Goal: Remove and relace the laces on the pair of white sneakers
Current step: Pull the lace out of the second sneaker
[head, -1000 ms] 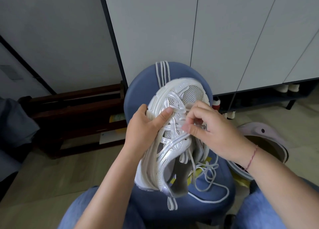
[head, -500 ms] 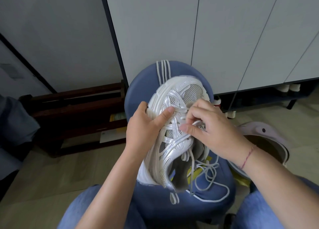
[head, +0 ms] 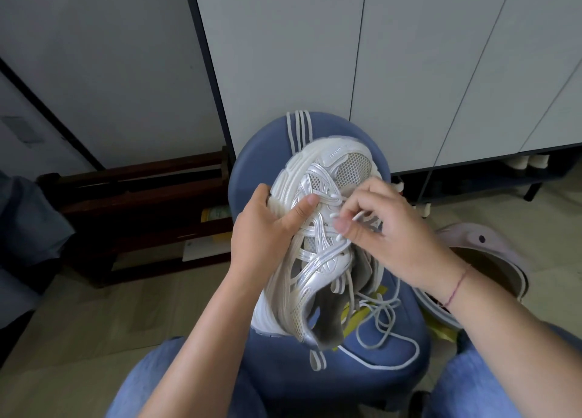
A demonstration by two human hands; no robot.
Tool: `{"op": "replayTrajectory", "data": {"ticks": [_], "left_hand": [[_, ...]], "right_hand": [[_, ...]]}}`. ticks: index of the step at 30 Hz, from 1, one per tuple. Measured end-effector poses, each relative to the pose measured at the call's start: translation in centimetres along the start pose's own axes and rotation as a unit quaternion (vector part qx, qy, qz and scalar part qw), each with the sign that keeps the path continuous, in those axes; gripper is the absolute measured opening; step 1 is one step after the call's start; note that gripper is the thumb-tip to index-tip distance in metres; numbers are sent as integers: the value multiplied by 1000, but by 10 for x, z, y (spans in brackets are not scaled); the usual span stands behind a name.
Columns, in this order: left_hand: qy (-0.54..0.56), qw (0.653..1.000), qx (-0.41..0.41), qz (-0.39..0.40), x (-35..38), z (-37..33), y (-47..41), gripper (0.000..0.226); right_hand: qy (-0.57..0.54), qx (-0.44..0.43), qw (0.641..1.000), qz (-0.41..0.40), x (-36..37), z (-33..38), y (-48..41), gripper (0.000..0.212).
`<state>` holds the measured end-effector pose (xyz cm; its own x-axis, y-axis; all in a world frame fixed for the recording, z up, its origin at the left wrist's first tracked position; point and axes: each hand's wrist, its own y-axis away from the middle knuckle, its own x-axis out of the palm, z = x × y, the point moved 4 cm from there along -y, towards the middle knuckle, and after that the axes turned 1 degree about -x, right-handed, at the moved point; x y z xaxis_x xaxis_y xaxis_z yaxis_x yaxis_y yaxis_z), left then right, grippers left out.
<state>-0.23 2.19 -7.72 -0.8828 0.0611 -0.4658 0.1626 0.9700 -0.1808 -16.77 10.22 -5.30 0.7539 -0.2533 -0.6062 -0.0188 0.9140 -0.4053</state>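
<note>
Since a second ago the right hand has edged toward the toe, and the tip of the lace now shows, pinched between its thumb and forefinger. The left hand grips the left side of the white sneaker, thumb pressed on the crossed lacing. The two hands are close but not touching. The sneaker stands tilted on a blue stool, toe pointing far, with more lace looped on the seat near right. A pale clog lies right of the stool and a dark wooden rack left. White cabinet doors stand beyond.
</note>
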Motion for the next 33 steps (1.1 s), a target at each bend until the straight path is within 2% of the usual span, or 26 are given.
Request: {"op": "replayTrajectory", "data": {"ticks": [3, 5, 8, 10, 12, 14, 16, 18, 20, 24, 26, 29, 31, 33], "left_hand": [[9, 1000, 3, -5, 0, -1, 0, 69], [25, 1000, -3, -6, 0, 3, -2, 82], [32, 999, -23, -5, -3, 3, -2, 110], [32, 999, -18, -1, -5, 0, -2, 110], [35, 999, -21, 1, -6, -3, 0, 105], [29, 999, -20, 2, -4, -1, 0, 87], [10, 1000, -19, 2, -4, -3, 1, 62], [2, 1000, -17, 1, -4, -6, 3, 63], [6, 1000, -13, -6, -5, -7, 3, 71], [20, 1000, -15, -7, -4, -8, 3, 77], [27, 999, -19, -10, -6, -8, 3, 76], [52, 998, -33, -7, -7, -3, 1, 81], [55, 998, -42, -3, -7, -2, 1, 88], [58, 998, -33, 0, -6, -3, 0, 79]], "right_hand": [[29, -13, 999, -2, 5, 3, 0, 28], [-24, 2, 999, -21, 1, 5, 0, 27], [-69, 59, 990, -110, -14, -2, -1, 27], [-109, 118, 969, -187, -25, -16, 0, 26], [-109, 170, 955, -217, -30, -30, 2, 29], [-57, 196, 965, -164, -27, -36, 2, 25], [-12, 156, 982, -107, -20, -29, 0, 12], [-4, 77, 995, -64, -13, -16, -2, 13], [20, 12, 1000, -19, -6, -6, -1, 27], [58, -21, 998, 2, 2, 0, -1, 32], [8, -13, 1000, -27, -3, 2, -2, 34], [-17, 41, 990, -136, -23, -2, -2, 31], [-49, 96, 970, -216, -37, -14, -1, 33], [-87, 143, 948, -272, -46, -28, 1, 36]]}}
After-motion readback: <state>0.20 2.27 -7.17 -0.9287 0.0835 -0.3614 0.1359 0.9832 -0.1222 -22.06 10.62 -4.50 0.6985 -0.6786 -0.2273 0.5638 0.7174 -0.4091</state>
